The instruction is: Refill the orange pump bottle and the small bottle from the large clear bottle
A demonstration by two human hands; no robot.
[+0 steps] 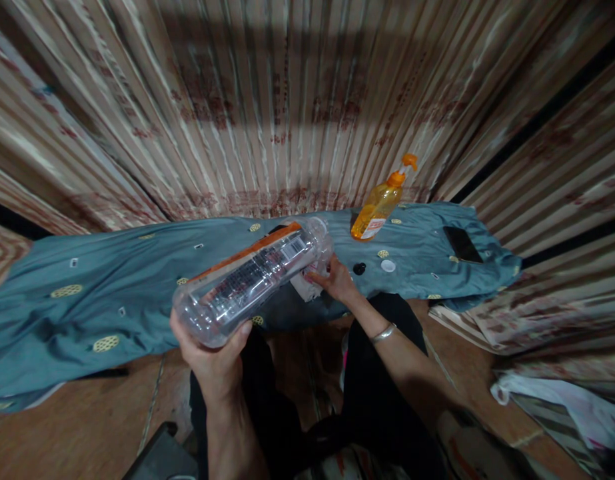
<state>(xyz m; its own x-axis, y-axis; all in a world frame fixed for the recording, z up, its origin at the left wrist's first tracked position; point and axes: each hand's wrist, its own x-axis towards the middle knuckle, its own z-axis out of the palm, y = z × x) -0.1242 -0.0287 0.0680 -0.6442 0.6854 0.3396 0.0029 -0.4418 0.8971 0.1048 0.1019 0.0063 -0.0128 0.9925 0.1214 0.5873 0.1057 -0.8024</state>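
Note:
A large clear plastic bottle (252, 280) with an orange-edged label and a barcode lies tilted in the air above the teal cloth. My left hand (212, 353) is wrapped around its base at the lower left. Near the bottle's neck end, my right hand (336, 280) has its fingers closed on a crumpled whitish wipe or tissue (306, 287), which is partly hidden behind the bottle. A small black cap (360, 269) and a white round lid (388, 266) rest on the cloth just right of my right hand.
The long surface is covered by a patterned teal cloth (122, 280). An orange pump bottle (377, 210) stands toward the back right, and a dark phone (462, 245) lies farther right. Striped curtains (287, 133) hang behind. A grey object (162, 457) is at the lower left.

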